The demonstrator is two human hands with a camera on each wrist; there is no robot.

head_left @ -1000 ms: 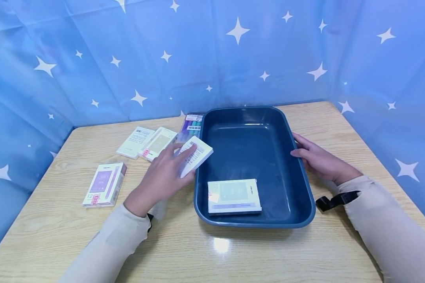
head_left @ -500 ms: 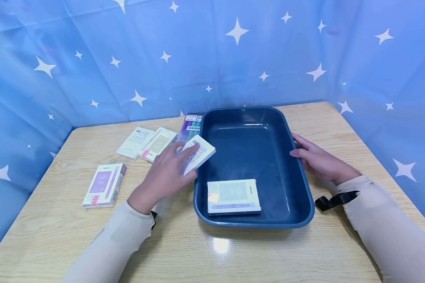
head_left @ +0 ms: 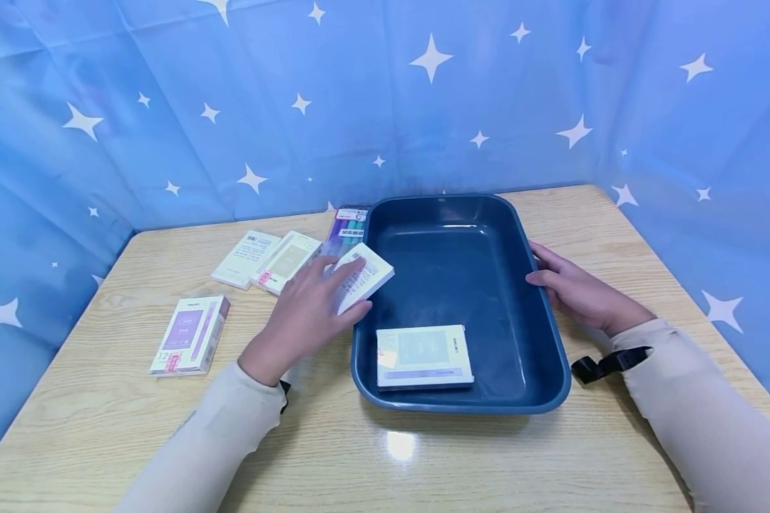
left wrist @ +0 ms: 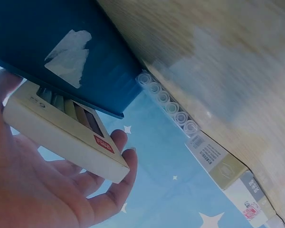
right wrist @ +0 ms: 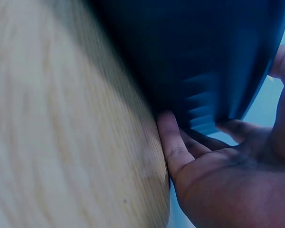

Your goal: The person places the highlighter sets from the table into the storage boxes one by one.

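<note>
My left hand (head_left: 304, 313) grips a small white box (head_left: 375, 274) at the left rim of a dark blue plastic tub (head_left: 449, 285). The left wrist view shows a red label and a window with coloured markers on the box (left wrist: 69, 135), which fingers and thumb hold from both sides. On the opposite side, my right hand (head_left: 574, 291) holds the tub's right wall, thumb at the rim and fingers against the outside (right wrist: 180, 142). Inside the tub, near its front, a white and purple box (head_left: 423, 356) lies flat.
Two white boxes, one printed with text (head_left: 244, 260) and one with a greenish panel (head_left: 287, 262), lie left of the tub. A clear pack of purple and green markers (head_left: 348, 226) sits behind them. Another purple-panelled box (head_left: 189, 335) lies farther left. A starry blue curtain (head_left: 334, 128) borders the table.
My left hand has moved slightly to the right with the white box, which now overlaps the tub's rim a bit more. The right hand and the tub stay in place.
</note>
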